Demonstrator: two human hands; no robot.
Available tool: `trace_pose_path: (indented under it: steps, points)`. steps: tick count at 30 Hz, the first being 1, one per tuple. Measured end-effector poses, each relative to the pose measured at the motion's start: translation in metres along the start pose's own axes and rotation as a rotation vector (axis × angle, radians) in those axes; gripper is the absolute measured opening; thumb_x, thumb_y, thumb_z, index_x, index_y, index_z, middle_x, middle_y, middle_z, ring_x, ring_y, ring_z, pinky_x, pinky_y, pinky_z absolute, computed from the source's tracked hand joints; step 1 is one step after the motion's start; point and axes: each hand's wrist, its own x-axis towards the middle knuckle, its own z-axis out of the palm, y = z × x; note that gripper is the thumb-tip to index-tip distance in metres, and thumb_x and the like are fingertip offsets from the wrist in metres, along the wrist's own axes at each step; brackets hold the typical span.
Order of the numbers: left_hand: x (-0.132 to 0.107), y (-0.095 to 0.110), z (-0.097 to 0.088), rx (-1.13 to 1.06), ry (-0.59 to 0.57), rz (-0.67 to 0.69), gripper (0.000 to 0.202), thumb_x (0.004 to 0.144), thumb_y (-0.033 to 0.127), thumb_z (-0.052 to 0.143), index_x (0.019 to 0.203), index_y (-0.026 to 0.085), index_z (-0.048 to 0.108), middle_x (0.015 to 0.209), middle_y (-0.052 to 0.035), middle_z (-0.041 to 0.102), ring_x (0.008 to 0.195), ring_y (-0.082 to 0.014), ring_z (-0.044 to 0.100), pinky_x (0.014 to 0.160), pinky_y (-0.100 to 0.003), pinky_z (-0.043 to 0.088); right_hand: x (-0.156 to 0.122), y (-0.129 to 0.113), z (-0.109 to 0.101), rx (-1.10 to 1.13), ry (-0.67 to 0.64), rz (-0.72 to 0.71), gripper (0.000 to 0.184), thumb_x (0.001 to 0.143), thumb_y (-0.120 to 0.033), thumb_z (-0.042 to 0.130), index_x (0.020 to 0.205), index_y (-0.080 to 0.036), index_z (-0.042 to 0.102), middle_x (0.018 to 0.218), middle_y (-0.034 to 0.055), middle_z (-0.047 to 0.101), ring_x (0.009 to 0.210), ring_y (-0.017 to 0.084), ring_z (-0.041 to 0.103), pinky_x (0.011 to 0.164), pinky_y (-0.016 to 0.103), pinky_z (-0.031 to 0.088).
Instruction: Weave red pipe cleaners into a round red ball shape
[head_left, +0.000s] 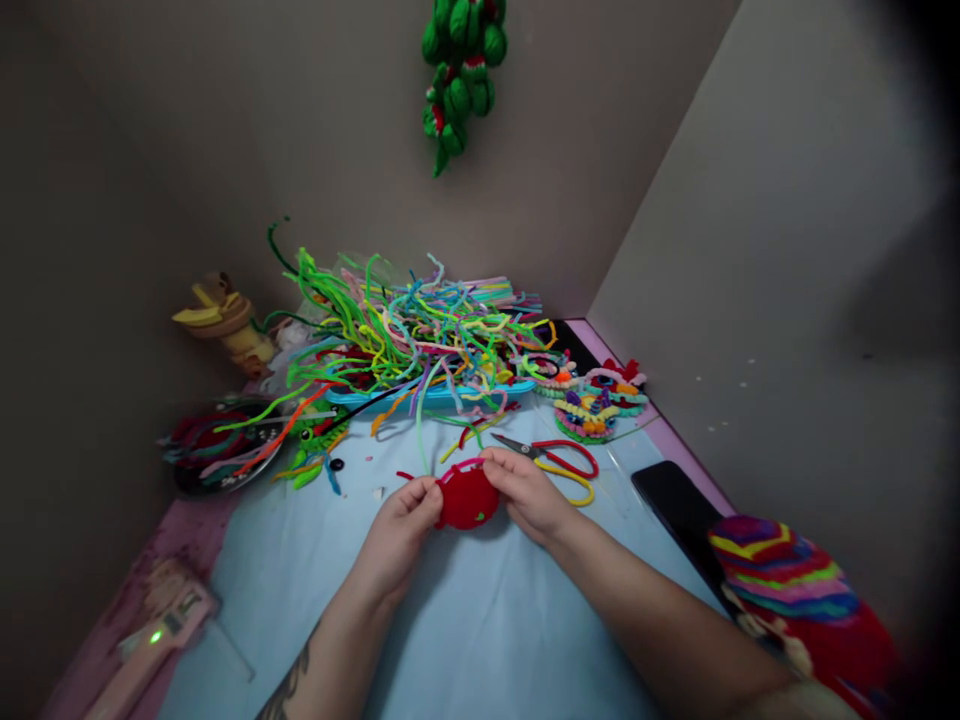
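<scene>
One red fuzzy piece [469, 499], with a pink strip [464, 466] along its upper edge, is held on the near side of the blue tray [514, 388]: left hand [405, 515], thumb and fingers clamped on the piece's left end; right hand [531, 492], thumb and fingers likewise pinched on its upper right edge. Scissors [535, 451] with red and yellow handles lie to the near right of the tray, black phone [679, 510] farther out that way. Many fuzzy stems [420, 330] are heaped in the tray; pink glue gun [169, 630], green light lit, well to its near left.
</scene>
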Motion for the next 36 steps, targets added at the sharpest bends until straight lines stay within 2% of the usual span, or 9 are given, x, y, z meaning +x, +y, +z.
trace_pose_path:
  steps: [5, 9, 13, 18, 22, 25, 27, 31, 36]
  points:
    - [-0.002, 0.003, 0.0, 0.044, -0.036, 0.037, 0.027, 0.076, 0.039, 0.066, 0.068, 0.013, 0.06, 0.061, 0.0015, 0.051, 0.057, -0.0081, 0.04, 0.057, -0.02, 0.031, 0.004, -0.001, -0.002, 0.072, 0.027, -0.004, 0.028, 0.068, -0.041, 0.074, 0.07, -0.016, 0.061, 0.061, -0.0014, 0.062, 0.054, 0.01, 0.051, 0.056, 0.023, 0.036]
    - [-0.003, 0.004, 0.003, -0.1, 0.05, 0.115, 0.022, 0.074, 0.035, 0.07, 0.073, 0.014, 0.061, 0.061, 0.0021, 0.053, 0.057, -0.0076, 0.044, 0.057, -0.02, 0.035, 0.006, 0.002, -0.002, 0.149, 0.059, -0.036, 0.036, 0.073, -0.047, 0.067, 0.097, -0.021, 0.063, 0.09, 0.0041, 0.067, 0.078, 0.017, 0.06, 0.071, 0.029, 0.044]
    - [-0.003, 0.014, 0.011, -0.338, 0.153, 0.283, 0.025, 0.073, 0.031, 0.071, 0.093, 0.019, 0.062, 0.089, -0.0015, 0.063, 0.073, -0.0103, 0.056, 0.066, -0.022, 0.043, 0.003, 0.006, 0.008, 0.087, 0.095, -0.104, 0.038, 0.076, -0.049, 0.065, 0.104, -0.024, 0.06, 0.105, 0.0052, 0.065, 0.087, 0.017, 0.061, 0.075, 0.031, 0.044]
    - [0.0, 0.052, 0.026, -0.387, 0.155, 0.436, 0.032, 0.069, 0.026, 0.075, 0.098, 0.021, 0.061, 0.099, -0.0023, 0.066, 0.091, -0.0136, 0.06, 0.083, -0.026, 0.045, 0.012, -0.022, 0.043, -0.151, -0.177, -0.196, 0.043, 0.076, -0.045, 0.067, 0.111, -0.023, 0.057, 0.091, 0.0034, 0.068, 0.086, 0.017, 0.061, 0.084, 0.033, 0.043]
    - [0.014, 0.095, 0.036, -0.257, 0.13, 0.633, 0.034, 0.066, 0.027, 0.076, 0.096, 0.022, 0.062, 0.097, -0.0025, 0.067, 0.087, -0.0152, 0.061, 0.079, -0.027, 0.047, 0.036, -0.067, 0.072, -0.169, -0.156, -0.258, 0.053, 0.067, -0.043, 0.075, 0.111, -0.024, 0.052, 0.078, -0.0012, 0.067, 0.068, 0.014, 0.061, 0.073, 0.03, 0.046]
    - [0.028, 0.129, 0.04, -0.111, 0.271, 0.906, 0.035, 0.069, 0.027, 0.074, 0.101, 0.022, 0.061, 0.102, -0.0039, 0.067, 0.096, -0.0183, 0.061, 0.086, -0.028, 0.045, 0.05, -0.102, 0.083, -0.152, -0.047, -0.327, 0.046, 0.072, -0.052, 0.068, 0.105, -0.024, 0.053, 0.08, 0.0003, 0.068, 0.065, 0.014, 0.062, 0.065, 0.028, 0.046]
    - [0.035, 0.149, 0.041, -0.01, 0.348, 1.019, 0.034, 0.071, 0.027, 0.072, 0.103, 0.022, 0.061, 0.102, -0.0046, 0.067, 0.098, -0.0189, 0.06, 0.089, -0.028, 0.043, 0.054, -0.121, 0.087, -0.151, -0.098, -0.379, 0.045, 0.076, -0.057, 0.06, 0.104, -0.023, 0.054, 0.08, 0.0017, 0.068, 0.065, 0.015, 0.064, 0.066, 0.029, 0.047]
    - [0.047, 0.167, 0.038, 0.068, 0.261, 1.064, 0.033, 0.071, 0.024, 0.072, 0.103, 0.021, 0.063, 0.104, -0.0049, 0.067, 0.098, -0.0194, 0.061, 0.09, -0.029, 0.043, 0.057, -0.138, 0.091, -0.252, -0.274, -0.487, 0.042, 0.073, -0.049, 0.069, 0.102, -0.021, 0.057, 0.082, 0.0024, 0.068, 0.073, 0.015, 0.065, 0.072, 0.029, 0.048]
    - [0.068, 0.156, 0.024, -0.006, 0.085, 0.948, 0.04, 0.068, 0.02, 0.074, 0.106, 0.023, 0.062, 0.104, -0.0037, 0.068, 0.095, -0.0189, 0.062, 0.086, -0.029, 0.045, 0.074, -0.13, 0.091, -0.168, -0.232, -0.528, 0.048, 0.068, -0.041, 0.076, 0.106, -0.023, 0.051, 0.074, -0.0015, 0.063, 0.067, 0.013, 0.062, 0.068, 0.027, 0.048]
